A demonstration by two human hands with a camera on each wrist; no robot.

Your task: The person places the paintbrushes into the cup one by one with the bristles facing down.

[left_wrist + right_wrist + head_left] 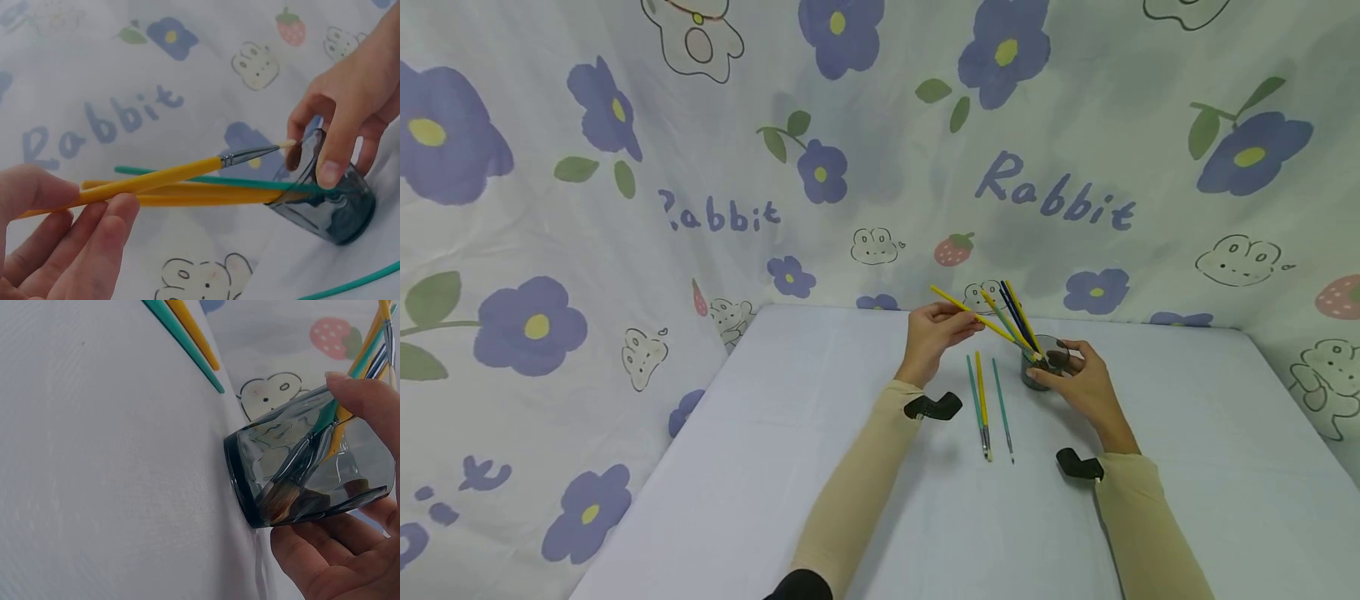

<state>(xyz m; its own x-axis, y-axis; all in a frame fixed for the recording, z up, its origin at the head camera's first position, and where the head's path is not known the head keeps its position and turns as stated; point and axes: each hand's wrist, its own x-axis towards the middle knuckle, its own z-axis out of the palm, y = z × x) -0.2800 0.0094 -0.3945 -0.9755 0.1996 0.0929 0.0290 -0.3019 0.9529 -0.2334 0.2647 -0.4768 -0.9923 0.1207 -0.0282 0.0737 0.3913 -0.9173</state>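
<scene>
My left hand (pixel 936 333) pinches a yellow paintbrush (pixel 181 178) by its handle between thumb and fingers. Its pale bristles point toward the mouth of a dark see-through glass (pixel 306 469), near the rim and outside it in the left wrist view. Around the side of that glass curl the thumb and fingers of my right hand (pixel 1090 387). Several brushes lean in the glass, bristles down: yellow ones, a green one (pixel 150 172) and a dark blue one (pixel 1012 307). Whether the base of the glass touches the table cannot be told.
Between my forearms, two green paintbrushes (pixel 1003 404) and a yellow paintbrush (pixel 981 383) lie on the white table (pixel 775 450), bristles toward me. A curtain (pixel 887 108) printed with flowers and rabbits hangs behind the table and along its left side.
</scene>
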